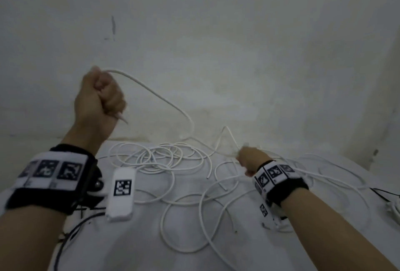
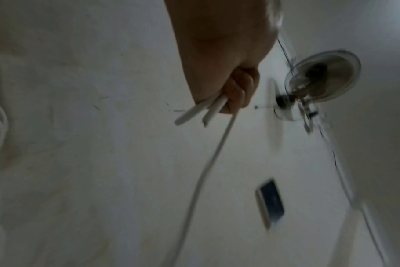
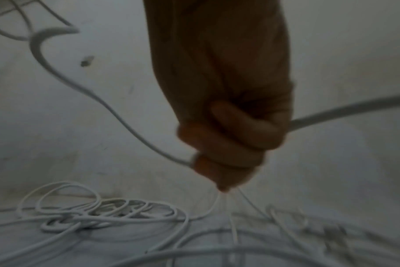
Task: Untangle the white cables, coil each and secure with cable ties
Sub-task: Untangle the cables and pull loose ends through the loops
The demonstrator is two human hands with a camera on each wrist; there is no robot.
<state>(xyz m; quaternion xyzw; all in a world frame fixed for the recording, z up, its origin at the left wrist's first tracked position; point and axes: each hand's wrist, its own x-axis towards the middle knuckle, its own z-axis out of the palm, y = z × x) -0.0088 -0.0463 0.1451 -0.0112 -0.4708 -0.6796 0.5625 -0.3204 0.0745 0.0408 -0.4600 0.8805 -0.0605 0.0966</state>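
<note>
Head: left hand (image 1: 98,100) fisted on a raised cable (image 1: 155,94); right hand (image 1: 249,160) clenching cables (image 1: 164,158) tangled on white tabletop (image 1: 129,249), stained wall (image 1: 216,32) behind. Left wrist: wall fan (image 2: 322,75), switch plate (image 2: 271,200). Right wrist: blurred loops below.

So the table (image 1: 190,255) is a plain white surface pushed right up against a stained white wall (image 1: 216,32) along its far edge. White cables (image 1: 164,158) are sprawled all over it: a bunch of overlapping loops bundled near the far edge, toward the middle, and bigger loose loops (image 1: 194,223) spreading across the centre and out to the right side. A couple of cut ends lie around the middle. Thin black wires (image 1: 71,231) trail across the near left part, and another black wire (image 1: 383,193) sits at the right edge next to some small white thing, too blurry to make out.
</note>
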